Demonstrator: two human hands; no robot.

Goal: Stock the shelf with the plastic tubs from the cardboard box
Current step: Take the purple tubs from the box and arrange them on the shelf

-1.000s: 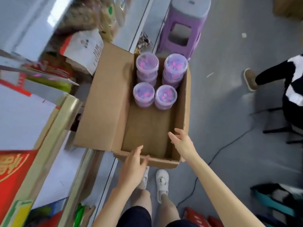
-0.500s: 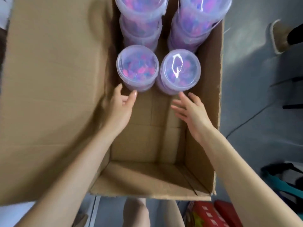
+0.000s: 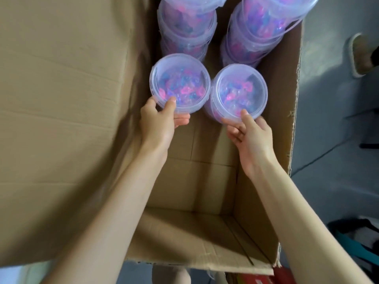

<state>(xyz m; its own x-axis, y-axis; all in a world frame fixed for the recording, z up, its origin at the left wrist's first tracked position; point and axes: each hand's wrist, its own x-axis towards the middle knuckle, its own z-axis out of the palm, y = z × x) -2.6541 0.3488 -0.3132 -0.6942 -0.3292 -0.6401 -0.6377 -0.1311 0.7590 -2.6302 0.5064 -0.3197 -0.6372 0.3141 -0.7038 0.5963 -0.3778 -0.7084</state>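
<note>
Tubs [image 3: 180,83] in box [image 3: 82,99], fingers [image 3: 181,121] pinching rims

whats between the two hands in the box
Only the bare floor of the cardboard box shows between the left hand, gripping the left tub, and the right hand, gripping the right tub, in the head view.
</note>
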